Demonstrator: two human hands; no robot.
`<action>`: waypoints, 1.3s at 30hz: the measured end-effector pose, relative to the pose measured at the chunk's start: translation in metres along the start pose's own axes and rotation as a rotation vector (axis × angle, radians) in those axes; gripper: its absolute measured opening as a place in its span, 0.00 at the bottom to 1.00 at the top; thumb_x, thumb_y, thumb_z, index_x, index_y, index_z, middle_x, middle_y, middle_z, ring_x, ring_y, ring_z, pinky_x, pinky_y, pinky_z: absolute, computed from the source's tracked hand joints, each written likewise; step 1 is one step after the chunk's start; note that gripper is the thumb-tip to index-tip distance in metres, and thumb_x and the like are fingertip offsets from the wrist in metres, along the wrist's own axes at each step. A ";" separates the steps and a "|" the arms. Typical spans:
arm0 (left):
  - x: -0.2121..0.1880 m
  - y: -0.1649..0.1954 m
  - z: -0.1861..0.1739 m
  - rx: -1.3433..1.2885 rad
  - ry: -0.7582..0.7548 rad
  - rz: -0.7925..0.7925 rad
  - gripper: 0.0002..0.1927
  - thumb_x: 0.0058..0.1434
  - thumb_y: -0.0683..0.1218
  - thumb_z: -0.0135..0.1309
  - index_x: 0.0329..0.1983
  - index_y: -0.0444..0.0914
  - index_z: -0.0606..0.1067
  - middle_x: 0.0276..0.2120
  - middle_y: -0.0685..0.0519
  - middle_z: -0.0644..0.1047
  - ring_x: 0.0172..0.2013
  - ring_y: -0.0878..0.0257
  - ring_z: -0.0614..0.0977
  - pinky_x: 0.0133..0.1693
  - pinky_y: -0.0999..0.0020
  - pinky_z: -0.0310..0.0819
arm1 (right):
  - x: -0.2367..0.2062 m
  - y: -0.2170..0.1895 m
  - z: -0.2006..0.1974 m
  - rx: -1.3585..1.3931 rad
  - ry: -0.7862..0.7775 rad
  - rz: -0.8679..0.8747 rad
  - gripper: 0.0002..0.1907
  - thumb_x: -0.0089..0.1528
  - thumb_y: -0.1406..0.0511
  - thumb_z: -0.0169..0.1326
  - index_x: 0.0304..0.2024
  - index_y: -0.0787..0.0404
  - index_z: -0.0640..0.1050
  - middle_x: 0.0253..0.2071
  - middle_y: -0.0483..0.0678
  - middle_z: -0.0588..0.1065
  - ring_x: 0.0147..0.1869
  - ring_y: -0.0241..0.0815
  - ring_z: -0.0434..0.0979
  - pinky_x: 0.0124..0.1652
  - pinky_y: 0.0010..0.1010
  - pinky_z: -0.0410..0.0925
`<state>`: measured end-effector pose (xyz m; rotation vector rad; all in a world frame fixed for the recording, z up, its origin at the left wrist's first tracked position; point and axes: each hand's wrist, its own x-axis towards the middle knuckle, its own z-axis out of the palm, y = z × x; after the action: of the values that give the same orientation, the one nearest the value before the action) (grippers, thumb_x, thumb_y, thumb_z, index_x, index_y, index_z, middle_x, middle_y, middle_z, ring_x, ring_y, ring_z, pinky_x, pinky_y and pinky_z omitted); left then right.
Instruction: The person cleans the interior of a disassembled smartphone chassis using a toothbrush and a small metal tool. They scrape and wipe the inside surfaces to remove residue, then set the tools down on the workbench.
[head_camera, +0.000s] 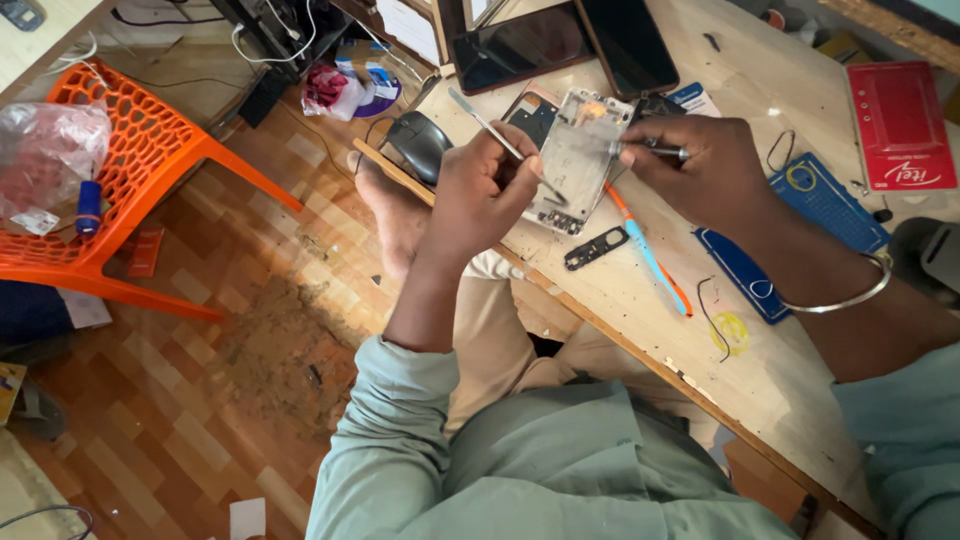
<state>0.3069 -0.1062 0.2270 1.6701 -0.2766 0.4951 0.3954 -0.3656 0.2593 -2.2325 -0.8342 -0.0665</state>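
An opened phone frame (577, 160), silver-grey with its inner board exposed, lies on the wooden table (760, 330). My left hand (480, 195) grips thin metal tweezers (490, 125), whose tip touches the frame's lower part. My right hand (700, 170) pinches a small metal screwdriver (655, 151) pointed at the frame's upper right edge. A silver bangle (850, 295) circles my right wrist. A small black plastic cover piece (595, 248) rests just below the frame.
A blue and orange tool (650, 255) lies beside the frame. Two dark phones (625, 45) and a black mouse (418, 143) sit at the table's far side. A blue mat (820, 200), a red case (900, 125) and an orange chair (150, 160) are around.
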 end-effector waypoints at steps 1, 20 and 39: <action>0.001 0.001 0.003 0.035 0.012 -0.021 0.04 0.68 0.38 0.57 0.39 0.34 0.73 0.24 0.60 0.72 0.25 0.78 0.67 0.26 0.79 0.61 | 0.001 0.001 0.000 -0.040 0.031 -0.051 0.11 0.67 0.64 0.64 0.50 0.61 0.83 0.35 0.47 0.80 0.33 0.28 0.73 0.33 0.23 0.67; -0.004 -0.003 -0.004 -0.164 0.010 -0.004 0.03 0.69 0.36 0.54 0.39 0.35 0.72 0.27 0.60 0.74 0.26 0.78 0.70 0.28 0.80 0.62 | -0.003 0.007 0.000 0.189 -0.066 0.029 0.07 0.65 0.66 0.63 0.44 0.64 0.84 0.35 0.45 0.80 0.36 0.26 0.73 0.35 0.21 0.68; -0.005 0.004 -0.002 -0.025 -0.036 0.059 0.04 0.67 0.38 0.58 0.39 0.35 0.73 0.26 0.62 0.72 0.26 0.78 0.68 0.29 0.78 0.62 | 0.000 0.004 -0.003 0.118 -0.091 0.028 0.08 0.64 0.66 0.64 0.45 0.62 0.84 0.37 0.46 0.81 0.34 0.28 0.75 0.33 0.23 0.69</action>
<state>0.3002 -0.1053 0.2282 1.6520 -0.3585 0.5041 0.3984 -0.3696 0.2591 -2.1483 -0.8334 0.0965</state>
